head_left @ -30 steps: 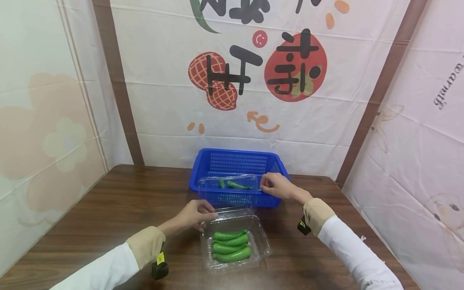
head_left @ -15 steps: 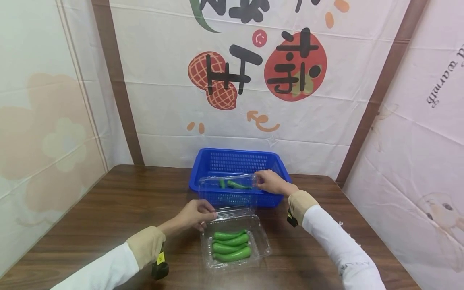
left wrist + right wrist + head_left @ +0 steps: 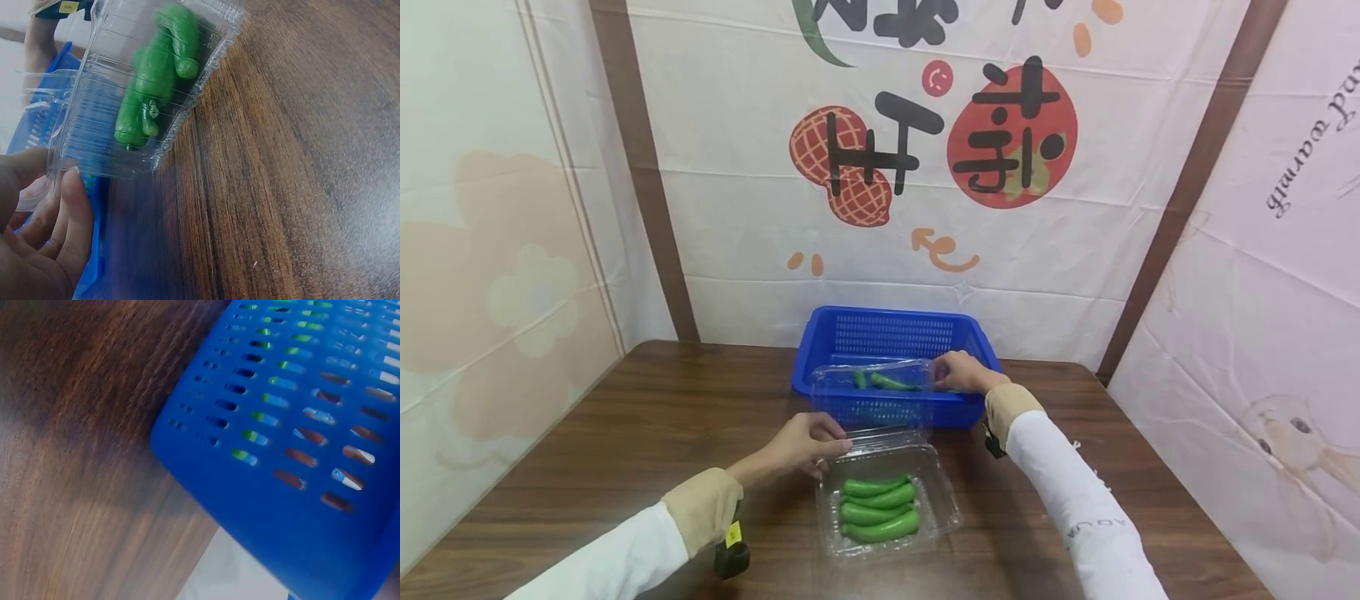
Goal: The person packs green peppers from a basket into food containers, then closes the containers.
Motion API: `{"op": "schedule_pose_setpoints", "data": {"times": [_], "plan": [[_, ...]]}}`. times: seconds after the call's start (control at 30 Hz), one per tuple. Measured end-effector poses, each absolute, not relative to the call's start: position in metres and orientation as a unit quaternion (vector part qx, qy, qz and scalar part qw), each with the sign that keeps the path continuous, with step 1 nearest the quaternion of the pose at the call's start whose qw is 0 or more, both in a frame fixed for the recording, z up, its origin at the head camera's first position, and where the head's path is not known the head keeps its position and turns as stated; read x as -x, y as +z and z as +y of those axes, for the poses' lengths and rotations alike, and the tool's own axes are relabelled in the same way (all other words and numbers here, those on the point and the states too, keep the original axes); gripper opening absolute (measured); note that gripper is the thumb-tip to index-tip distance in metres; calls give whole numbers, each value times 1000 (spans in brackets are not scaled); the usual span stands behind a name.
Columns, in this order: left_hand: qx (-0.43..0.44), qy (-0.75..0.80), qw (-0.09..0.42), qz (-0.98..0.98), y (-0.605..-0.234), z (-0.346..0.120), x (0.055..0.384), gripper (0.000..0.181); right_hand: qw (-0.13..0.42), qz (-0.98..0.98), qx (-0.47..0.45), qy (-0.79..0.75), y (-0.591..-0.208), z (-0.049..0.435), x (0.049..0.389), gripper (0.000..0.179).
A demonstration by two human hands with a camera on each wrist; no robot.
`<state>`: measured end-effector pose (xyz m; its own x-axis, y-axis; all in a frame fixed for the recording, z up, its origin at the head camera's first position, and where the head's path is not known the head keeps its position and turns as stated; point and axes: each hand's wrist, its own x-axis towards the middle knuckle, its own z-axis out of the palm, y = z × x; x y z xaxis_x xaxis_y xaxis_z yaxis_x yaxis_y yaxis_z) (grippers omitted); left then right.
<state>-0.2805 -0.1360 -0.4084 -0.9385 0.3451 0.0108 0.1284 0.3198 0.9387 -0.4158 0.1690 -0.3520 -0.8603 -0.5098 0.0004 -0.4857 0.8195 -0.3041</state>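
Note:
A clear plastic clamshell box [image 3: 951,500] lies open on the table, several long green peppers [image 3: 880,512] side by side in it. Its raised lid [image 3: 835,407] stands before the blue basket [image 3: 820,329]. My left hand [image 3: 805,442] pinches the box at its left, near the fold; the left wrist view shows thumb and fingers on the plastic edge [image 3: 55,156]. My right hand [image 3: 966,371] reaches into the basket's right side, fingers pointing down, a bit of green below them. Its fingertips are hidden. Through the lid, green peppers [image 3: 891,382] show in the basket.
The basket's slotted wall [image 3: 250,481] fills much of the right wrist view, with green behind its slots. Brown wooden table [image 3: 647,433] surrounds the box. Printed cloth [image 3: 737,250] hangs behind the table and along both sides.
My right hand has moved from above the basket's front rim down into its right side, and the forearm has swung left. My left hand and the box have stayed in place.

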Motion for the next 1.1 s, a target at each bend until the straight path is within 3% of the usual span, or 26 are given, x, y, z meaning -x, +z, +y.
{"op": "schedule_pose_setpoints", "data": {"times": [0.23,0.57,1.1], "plan": [[-145,572,93,802,-408,-134,282,26,118,936,262,-201,-355,180,424,13],[-141,574,94,801,-407,-135,285,26,260,906,242,-230,-352,183,427,38],[-143,570,90,804,-410,-134,283,28,277,916,187,-221,-358,174,425,42]]}}
